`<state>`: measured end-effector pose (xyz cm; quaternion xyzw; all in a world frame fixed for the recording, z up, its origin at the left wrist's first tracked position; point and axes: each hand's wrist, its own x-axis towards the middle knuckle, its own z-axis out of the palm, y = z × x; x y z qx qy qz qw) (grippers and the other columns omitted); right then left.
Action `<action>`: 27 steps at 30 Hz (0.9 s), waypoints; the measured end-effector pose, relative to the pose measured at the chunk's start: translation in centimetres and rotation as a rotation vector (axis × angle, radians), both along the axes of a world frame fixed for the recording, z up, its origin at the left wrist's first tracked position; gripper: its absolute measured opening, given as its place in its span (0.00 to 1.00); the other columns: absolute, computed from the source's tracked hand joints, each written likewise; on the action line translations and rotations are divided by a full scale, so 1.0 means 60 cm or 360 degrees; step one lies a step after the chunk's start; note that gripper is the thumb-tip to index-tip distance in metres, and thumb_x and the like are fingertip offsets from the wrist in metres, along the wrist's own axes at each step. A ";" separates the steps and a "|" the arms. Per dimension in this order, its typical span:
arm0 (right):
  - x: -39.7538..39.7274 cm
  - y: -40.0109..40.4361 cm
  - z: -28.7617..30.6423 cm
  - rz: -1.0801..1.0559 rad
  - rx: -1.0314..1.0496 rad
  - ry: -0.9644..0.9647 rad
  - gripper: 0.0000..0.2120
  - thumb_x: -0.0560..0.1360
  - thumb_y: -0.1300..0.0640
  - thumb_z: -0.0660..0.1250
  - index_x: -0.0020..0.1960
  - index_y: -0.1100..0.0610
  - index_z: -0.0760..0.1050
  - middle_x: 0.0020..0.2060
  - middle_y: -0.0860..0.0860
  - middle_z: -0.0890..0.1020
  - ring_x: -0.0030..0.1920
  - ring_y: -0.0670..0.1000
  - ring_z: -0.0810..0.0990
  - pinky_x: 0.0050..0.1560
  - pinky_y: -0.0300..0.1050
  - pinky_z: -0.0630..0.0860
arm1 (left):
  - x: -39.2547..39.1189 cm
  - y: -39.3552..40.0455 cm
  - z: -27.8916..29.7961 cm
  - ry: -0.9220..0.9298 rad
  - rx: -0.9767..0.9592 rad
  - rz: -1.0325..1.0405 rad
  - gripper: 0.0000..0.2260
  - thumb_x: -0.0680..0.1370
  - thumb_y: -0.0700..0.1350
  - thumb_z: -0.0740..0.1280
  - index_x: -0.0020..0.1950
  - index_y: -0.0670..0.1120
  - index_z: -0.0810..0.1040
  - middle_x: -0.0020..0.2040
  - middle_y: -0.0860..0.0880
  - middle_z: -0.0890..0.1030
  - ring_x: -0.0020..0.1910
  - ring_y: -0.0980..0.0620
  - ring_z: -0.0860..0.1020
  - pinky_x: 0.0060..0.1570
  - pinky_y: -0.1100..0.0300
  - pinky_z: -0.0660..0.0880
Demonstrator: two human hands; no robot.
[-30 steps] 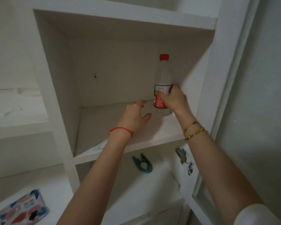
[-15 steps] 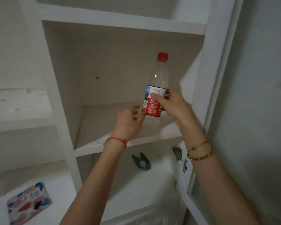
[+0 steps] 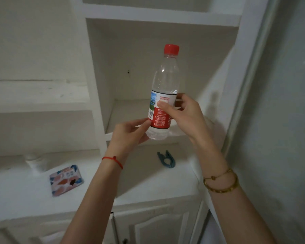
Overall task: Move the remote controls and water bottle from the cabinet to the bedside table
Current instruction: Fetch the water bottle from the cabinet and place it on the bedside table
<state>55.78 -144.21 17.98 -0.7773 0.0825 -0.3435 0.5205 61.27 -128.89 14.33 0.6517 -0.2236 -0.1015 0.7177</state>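
A clear water bottle (image 3: 165, 81) with a red cap and a red and white label is held upright in the air, in front of the open white cabinet shelf (image 3: 128, 117). My right hand (image 3: 185, 115) grips it around the label from the right. My left hand (image 3: 128, 134) cups its base from the left, fingers touching the lower label. No remote controls are in view.
A teal clip (image 3: 166, 160) lies on the white counter (image 3: 148, 187) under the shelf. A colourful flat packet (image 3: 66, 180) lies further left, beside a white roll (image 3: 36, 163). Cabinet doors (image 3: 158, 226) are below, and a grey wall is at the right.
The bottle has been lifted off the shelf and drawn toward me. My left hand has come up against its base. The view has tilted down, showing more counter.
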 end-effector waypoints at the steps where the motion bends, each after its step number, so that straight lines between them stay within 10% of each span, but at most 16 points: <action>1: -0.004 0.009 0.001 0.0025 -0.0011 0.0000 0.25 0.70 0.48 0.76 0.63 0.56 0.76 0.55 0.50 0.83 0.54 0.50 0.83 0.55 0.50 0.82 | -0.007 0.010 -0.001 -0.0008 -0.0013 0.0029 0.13 0.77 0.42 0.69 0.61 0.40 0.80 0.48 0.43 0.85 0.49 0.48 0.84 0.49 0.61 0.81; 27: -0.071 0.348 -0.164 0.1057 0.0020 0.0261 0.27 0.67 0.46 0.78 0.63 0.54 0.77 0.54 0.47 0.84 0.49 0.42 0.84 0.46 0.34 0.81 | -0.245 0.353 -0.171 0.0364 -0.0033 0.1134 0.16 0.73 0.40 0.72 0.61 0.40 0.80 0.49 0.43 0.86 0.50 0.49 0.84 0.50 0.58 0.81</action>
